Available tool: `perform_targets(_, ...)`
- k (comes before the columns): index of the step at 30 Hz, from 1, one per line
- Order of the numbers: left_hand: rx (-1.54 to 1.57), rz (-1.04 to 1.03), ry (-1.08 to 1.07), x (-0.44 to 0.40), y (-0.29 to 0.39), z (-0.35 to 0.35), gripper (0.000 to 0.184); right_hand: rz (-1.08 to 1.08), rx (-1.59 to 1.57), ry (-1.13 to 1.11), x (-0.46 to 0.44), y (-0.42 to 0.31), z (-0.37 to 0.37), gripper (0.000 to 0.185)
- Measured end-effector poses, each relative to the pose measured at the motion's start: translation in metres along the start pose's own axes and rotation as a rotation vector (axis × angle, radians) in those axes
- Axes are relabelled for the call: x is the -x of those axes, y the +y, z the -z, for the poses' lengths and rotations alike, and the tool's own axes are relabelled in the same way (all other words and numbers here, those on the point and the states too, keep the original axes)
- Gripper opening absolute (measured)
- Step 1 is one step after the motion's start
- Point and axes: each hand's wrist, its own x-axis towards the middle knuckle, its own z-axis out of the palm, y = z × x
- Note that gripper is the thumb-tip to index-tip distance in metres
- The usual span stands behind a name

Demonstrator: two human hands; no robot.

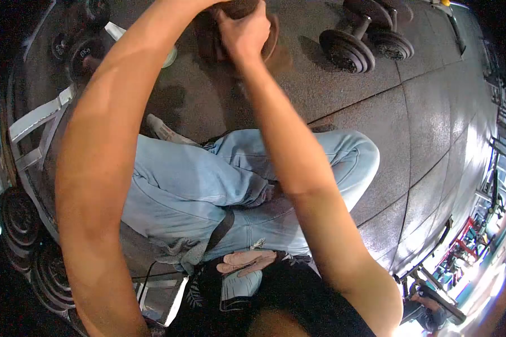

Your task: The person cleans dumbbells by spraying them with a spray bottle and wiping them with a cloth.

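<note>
Weight (273, 40), brown, round-edged and blurred, is seen at the top of the view, beyond the crossed legs (180, 174); whether it is borne by the floor (354, 118) or held clear cannot be told. Its dark upper part is gripped by the right hand (248, 33), with thumb and fingers set apart around it. The left hand (209, 2) is almost wholly cut off by the top edge, so its hold cannot be told. With dumbbells (348, 51) set nearby, the weight is judged heavy, stiff and hard to break, perhaps slick under damp palms. It is best taken by opposite sides of its rim, with fingers kept from beneath.
</note>
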Motion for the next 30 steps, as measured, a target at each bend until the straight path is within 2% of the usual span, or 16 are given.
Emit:
perform_targets(1, 0.014, -0.009, 0.013, 0.002, 0.003, 0.000, 0.040, -0.168, -0.743, 0.131, 0.008, 0.002, -0.013, 0.032)
perform_targets(2, 0.027, -0.016, 0.026, 0.004, 0.006, -0.001, 0.040, 0.043, -0.473, 0.004, 0.014, 0.008, -0.019, 0.031)
perform_targets(3, 0.028, -0.014, 0.030, 0.005, 0.008, -0.001, 0.040, 0.038, -0.463, 0.144, 0.024, -0.007, -0.030, 0.034)
perform_targets(5, 0.002, -0.009, 0.031, 0.008, 0.014, -0.004, 0.040, 0.480, 0.224, 0.176, 0.029, 0.002, -0.030, 0.042)
perform_targets(6, -0.004, -0.006, 0.017, 0.011, 0.021, 0.001, 0.040, 0.479, 0.226, 0.171, 0.030, 0.014, -0.023, 0.042)
perform_targets(8, -0.008, -0.005, 0.018, 0.012, 0.020, -0.003, 0.041, 0.881, 0.918, 0.490, 0.023, 0.041, -0.007, 0.067)
perform_targets(9, -0.014, -0.008, 0.021, 0.013, 0.020, -0.004, 0.042, 0.880, 0.920, 0.485, 0.015, 0.042, -0.001, 0.067)
perform_targets(11, -0.017, 0.014, 0.022, 0.013, 0.020, -0.002, 0.042, 0.486, 0.843, 0.134, -0.004, 0.034, 0.019, 0.077)
perform_targets(12, -0.015, 0.030, 0.020, 0.014, 0.020, -0.001, 0.042, 0.185, 0.751, -0.164, -0.005, 0.005, 0.019, 0.044)
perform_targets(15, -0.048, 0.034, 0.090, 0.012, 0.012, -0.004, 0.042, 0.239, 0.188, -0.619, -0.044, 0.016, 0.035, 0.049)
perform_targets(16, -0.050, 0.033, 0.086, 0.012, 0.012, -0.003, 0.042, -0.021, 0.252, -0.748, -0.060, 0.017, 0.047, 0.054)
perform_targets(17, -0.048, 0.053, 0.045, 0.010, 0.013, 0.001, 0.042, -0.049, 0.602, -0.797, -0.072, -0.002, 0.052, 0.049)
perform_targets(19, -0.052, 0.070, 0.001, 0.009, 0.014, 0.003, 0.043, -0.480, 0.289, -1.064, -0.106, 0.019, 0.072, 0.049)
perform_targets(22, -0.016, 0.061, 0.061, 0.012, 0.018, -0.001, 0.042, -0.528, 0.039, -1.138, -0.114, 0.041, 0.080, 0.051)
perform_targets(27, -0.042, 0.025, 0.046, 0.013, 0.022, -0.005, 0.041, -0.011, 0.088, -0.806, -0.051, 0.023, 0.054, 0.052)
perform_targets(30, -0.045, 0.002, 0.037, 0.012, 0.032, -0.003, 0.041, 0.310, 0.706, -0.114, -0.022, 0.023, 0.045, 0.078)
